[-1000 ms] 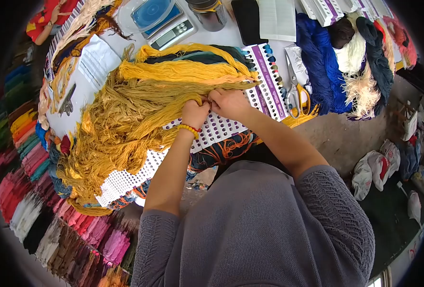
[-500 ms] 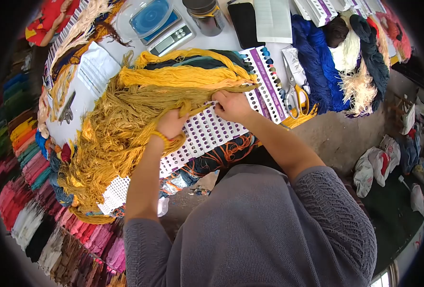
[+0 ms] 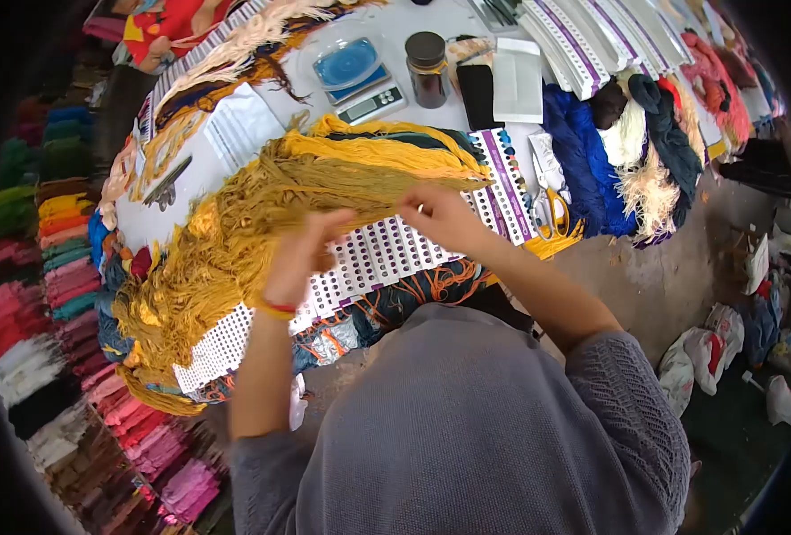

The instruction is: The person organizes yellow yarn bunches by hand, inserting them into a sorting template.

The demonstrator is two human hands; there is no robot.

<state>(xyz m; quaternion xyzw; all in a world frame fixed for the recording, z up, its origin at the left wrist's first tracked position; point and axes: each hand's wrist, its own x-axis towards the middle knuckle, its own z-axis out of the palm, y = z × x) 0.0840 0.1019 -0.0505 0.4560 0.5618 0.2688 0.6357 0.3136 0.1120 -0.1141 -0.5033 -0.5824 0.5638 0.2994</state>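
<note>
My left hand [image 3: 302, 259] is over the mustard-olive yarn [image 3: 297, 192], above the left part of the white punched card [image 3: 369, 259]. It is smeared by motion, and what it holds cannot be made out. My right hand [image 3: 438, 217] is pinched at the right end of the olive strands, over the card; any thread between its fingertips is too small to tell. Bright yellow yarn [image 3: 387, 152] with dark green skeins lies behind the olive bundle. The yarn ends meet a purple-striped card [image 3: 502, 183] with holes along its edge.
Scissors [image 3: 552, 209] with yellow handles lie right of the striped card. Behind are a scale [image 3: 369, 102], a dark jar [image 3: 427, 71] and a black phone-like object [image 3: 477, 96]. Blue skeins [image 3: 578, 160] lie at the right. One person's hand [image 3: 201, 20] shows at the top left.
The view has shifted, so the table items sit lower and further right. My left hand has turned and come off the looped yellow strand it was holding. My right hand's fingers have lifted slightly.
</note>
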